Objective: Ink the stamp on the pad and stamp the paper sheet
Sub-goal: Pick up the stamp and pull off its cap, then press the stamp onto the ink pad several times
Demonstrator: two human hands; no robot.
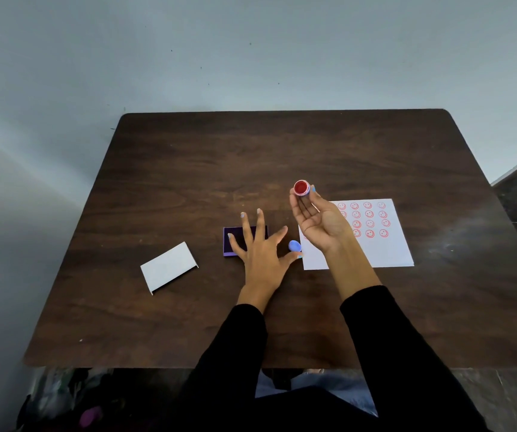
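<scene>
My right hand [319, 219] is raised palm-up above the table, fingertips pinching a small round stamp [301, 188] whose red face points toward me. Below and to its right lies the white paper sheet [385, 247], covered with several red smiley prints in rows. The dark purple ink pad [230, 241] rests on the table left of the sheet, and my left hand [261, 247] lies flat with spread fingers over its right part. A small blue cap [294, 245] sits by my left thumb, at the sheet's left edge.
A white lid or box cover [169, 267] lies on the dark wooden table [282, 151], left of the pad. A pale wall stands behind the table's far edge. My black sleeves reach in from the near edge.
</scene>
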